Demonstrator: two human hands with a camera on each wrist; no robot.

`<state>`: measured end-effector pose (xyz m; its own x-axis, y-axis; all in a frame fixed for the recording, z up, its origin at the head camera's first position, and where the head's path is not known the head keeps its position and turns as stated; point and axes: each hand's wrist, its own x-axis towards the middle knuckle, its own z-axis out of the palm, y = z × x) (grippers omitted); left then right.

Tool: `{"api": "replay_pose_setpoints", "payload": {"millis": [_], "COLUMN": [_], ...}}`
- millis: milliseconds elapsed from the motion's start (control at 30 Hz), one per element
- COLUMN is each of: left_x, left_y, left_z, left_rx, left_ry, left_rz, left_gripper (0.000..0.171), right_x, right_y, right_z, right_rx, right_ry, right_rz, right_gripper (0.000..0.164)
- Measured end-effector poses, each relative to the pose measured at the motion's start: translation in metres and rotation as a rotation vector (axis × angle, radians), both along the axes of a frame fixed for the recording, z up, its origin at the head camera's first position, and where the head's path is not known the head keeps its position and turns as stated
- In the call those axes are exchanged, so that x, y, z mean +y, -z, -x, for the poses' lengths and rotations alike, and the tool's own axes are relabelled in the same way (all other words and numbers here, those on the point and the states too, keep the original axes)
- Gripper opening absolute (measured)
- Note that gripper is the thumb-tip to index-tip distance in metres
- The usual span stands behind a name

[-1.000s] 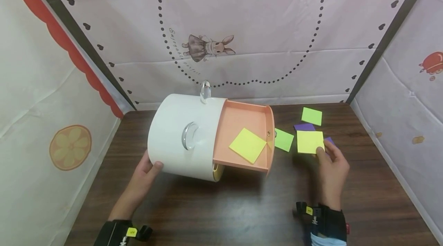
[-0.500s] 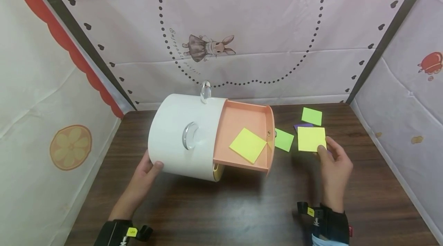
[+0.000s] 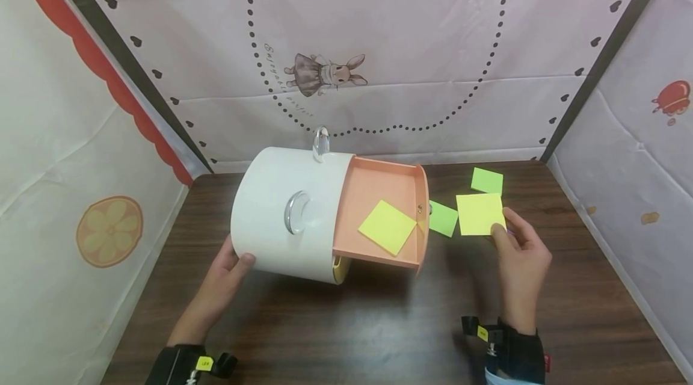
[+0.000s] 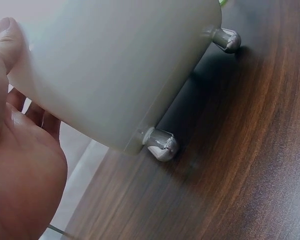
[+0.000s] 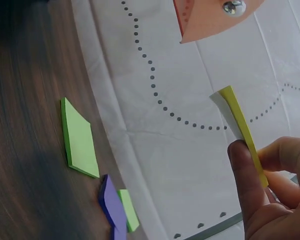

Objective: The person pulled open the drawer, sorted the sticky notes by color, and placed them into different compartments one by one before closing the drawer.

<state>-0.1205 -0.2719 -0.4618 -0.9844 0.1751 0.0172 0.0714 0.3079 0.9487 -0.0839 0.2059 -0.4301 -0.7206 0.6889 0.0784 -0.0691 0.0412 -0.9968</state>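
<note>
A white rounded drawer box (image 3: 271,210) lies at an angle, with an orange drawer (image 3: 373,186) pulled out on its right. Inside that drawer is a yellow sticky note pad (image 3: 385,227). My left hand (image 3: 213,289) grips the box's left end, its thumb on the curved side and the other fingers round the edge, as the left wrist view shows. Between thumb and fingers, my right hand (image 3: 522,267) pinches another yellow sticky note pad (image 3: 479,215), held up right of the drawer. The right wrist view shows this pad (image 5: 245,132) edge-on.
Green pads lie on the dark wood table, one (image 3: 487,181) farther back and one (image 3: 444,218) beside the drawer front. Purple pads (image 5: 112,205) show in the right wrist view. Clear feet (image 4: 162,145) stick out from the box. Printed cloth walls (image 3: 379,102) enclose the table.
My right hand has lifted the yellow pad slightly away from me, then shifted it a little left, covering the purple pads in the head view. The left hand and box have stayed put.
</note>
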Motion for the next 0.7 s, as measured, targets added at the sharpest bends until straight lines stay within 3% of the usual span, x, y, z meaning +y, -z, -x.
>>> {"api": "replay_pose_setpoints", "payload": {"millis": [200, 367, 700], "left_x": [0.0006, 0.0004, -0.0008], "left_y": [0.0005, 0.0005, 0.0041], "left_z": [-0.0001, -0.0002, 0.0026], "left_rx": [0.007, 0.025, 0.007], "left_ry": [0.003, 0.009, -0.007], "left_rz": [-0.002, 0.004, -0.001], "left_gripper": [0.061, 0.061, 0.061], "right_x": [0.0013, -0.0012, 0.0053], "right_y": [0.0042, -0.0020, -0.0011], "right_z": [0.0019, -0.0020, -0.0027], "right_rx": [0.026, 0.036, 0.067], "right_ry": [-0.012, -0.021, -0.009], "right_rz": [-0.024, -0.039, 0.031], "right_gripper": [0.033, 0.031, 0.032]}}
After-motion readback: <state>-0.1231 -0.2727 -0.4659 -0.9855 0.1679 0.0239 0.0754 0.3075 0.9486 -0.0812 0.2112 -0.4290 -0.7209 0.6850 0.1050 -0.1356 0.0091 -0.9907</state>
